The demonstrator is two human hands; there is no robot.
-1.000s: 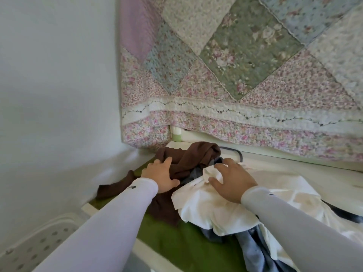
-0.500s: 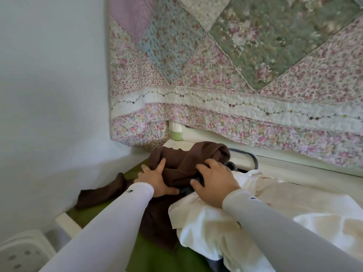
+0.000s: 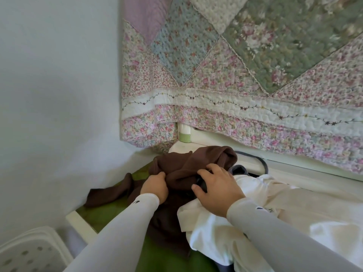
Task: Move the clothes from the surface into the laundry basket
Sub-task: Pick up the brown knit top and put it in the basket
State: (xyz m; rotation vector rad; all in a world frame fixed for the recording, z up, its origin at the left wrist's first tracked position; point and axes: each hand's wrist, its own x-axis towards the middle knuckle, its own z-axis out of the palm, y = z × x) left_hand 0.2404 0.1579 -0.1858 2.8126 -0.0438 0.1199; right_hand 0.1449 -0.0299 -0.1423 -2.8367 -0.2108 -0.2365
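Note:
A brown garment (image 3: 188, 163) lies bunched on the green-covered surface (image 3: 102, 214), one sleeve trailing left. My left hand (image 3: 155, 186) has its fingers curled into the brown cloth's left side. My right hand (image 3: 218, 188) grips the same brown cloth on its right, with a dark item under the fingers. A white garment (image 3: 225, 242) lies crumpled under my right forearm, and a grey piece (image 3: 238, 169) peeks out behind it. The white perforated laundry basket (image 3: 29, 250) shows at the bottom left, below the surface.
A floral patchwork quilt (image 3: 235, 75) hangs on the wall behind the surface. A small green-and-white container (image 3: 184, 134) stands under its hem. A dark cable (image 3: 261, 163) loops at the back. A plain white wall fills the left.
My right hand moved from the white garment to the brown one. Both hands went from resting flat to closing on the brown cloth, which has bunched up between them.

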